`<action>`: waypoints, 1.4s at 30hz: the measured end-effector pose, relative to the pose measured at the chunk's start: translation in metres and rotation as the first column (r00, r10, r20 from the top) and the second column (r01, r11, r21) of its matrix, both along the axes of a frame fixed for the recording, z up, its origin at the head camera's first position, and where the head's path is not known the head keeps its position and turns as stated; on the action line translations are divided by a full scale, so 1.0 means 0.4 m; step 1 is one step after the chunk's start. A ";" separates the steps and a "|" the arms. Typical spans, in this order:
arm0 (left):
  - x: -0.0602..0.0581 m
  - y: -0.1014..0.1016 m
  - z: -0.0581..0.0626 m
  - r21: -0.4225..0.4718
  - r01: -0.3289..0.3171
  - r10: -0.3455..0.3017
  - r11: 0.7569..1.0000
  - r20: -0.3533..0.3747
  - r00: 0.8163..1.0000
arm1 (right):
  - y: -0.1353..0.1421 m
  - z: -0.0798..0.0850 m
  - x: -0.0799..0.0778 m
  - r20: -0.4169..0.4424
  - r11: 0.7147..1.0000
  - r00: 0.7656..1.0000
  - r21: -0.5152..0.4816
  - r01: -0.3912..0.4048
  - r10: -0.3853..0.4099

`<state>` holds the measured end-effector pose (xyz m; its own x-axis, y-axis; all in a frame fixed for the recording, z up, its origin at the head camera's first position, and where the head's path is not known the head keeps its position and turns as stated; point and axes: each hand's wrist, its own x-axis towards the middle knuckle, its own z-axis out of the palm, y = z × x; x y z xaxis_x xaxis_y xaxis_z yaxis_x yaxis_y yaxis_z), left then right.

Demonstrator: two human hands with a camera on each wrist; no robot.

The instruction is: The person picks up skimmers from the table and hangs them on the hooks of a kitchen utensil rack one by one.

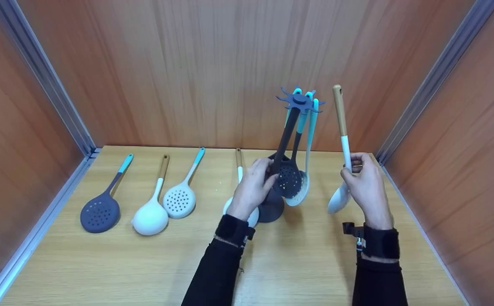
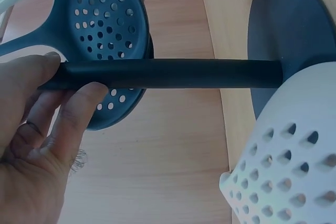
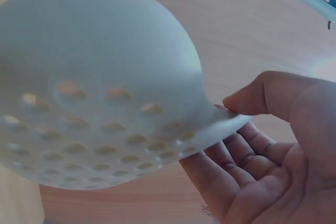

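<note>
Near the back of the table a dark utensil stand point(image 1: 286, 134) leans, its spiked top hung with several teal-handled utensils, among them a dark skimmer point(image 1: 288, 180) and a white skimmer point(image 1: 300, 193). My left hand point(image 1: 253, 185) grips its pole point(image 2: 184, 73) between thumb and fingers. Off to the right, my right hand point(image 1: 368, 185) pinches a white slotted ladle point(image 3: 105, 77) by the neck below its wooden-coloured handle point(image 1: 339, 110). This ladle is raised above the table, handle up; its holes show in the right wrist view. The stand's round base point(image 2: 291, 30) is partly hidden.
On the left lie a dark skimmer point(image 1: 100, 212), a white ladle point(image 1: 150, 219) and a white skimmer point(image 1: 179, 199) with a teal handle. Partly behind my left hand lies another white perforated ladle point(image 2: 294, 150). Wood panels point(image 1: 187, 76) enclose the table point(image 1: 123, 263).
</note>
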<state>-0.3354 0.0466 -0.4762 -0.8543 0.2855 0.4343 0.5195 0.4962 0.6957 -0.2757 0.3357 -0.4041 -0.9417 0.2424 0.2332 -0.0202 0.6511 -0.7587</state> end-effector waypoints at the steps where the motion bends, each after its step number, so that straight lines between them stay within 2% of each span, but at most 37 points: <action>1: 0.000 0.000 0.000 0.003 0.000 0.000 1.000 0.008 1.000 | 0.000 0.003 0.003 0.004 1.000 1.000 -0.001 -0.008 0.008; 14: -0.003 -0.002 0.000 -0.002 -0.004 0.004 1.000 0.037 0.999 | -0.005 0.046 0.064 -0.018 0.996 0.996 0.041 -0.083 0.084; 25: -0.004 -0.002 -0.001 -0.007 0.004 -0.004 1.000 0.032 0.999 | 0.007 0.061 0.105 -0.008 0.983 0.988 0.095 -0.156 0.157; 35: -0.005 0.000 0.000 -0.025 -0.002 0.003 1.000 0.036 0.999 | 0.011 0.067 0.116 0.023 0.974 0.976 0.070 -0.217 0.216; 42: -0.003 -0.002 0.000 -0.016 0.003 -0.002 1.000 0.033 0.999 | 0.012 0.074 0.129 0.013 0.967 0.970 0.072 -0.244 0.243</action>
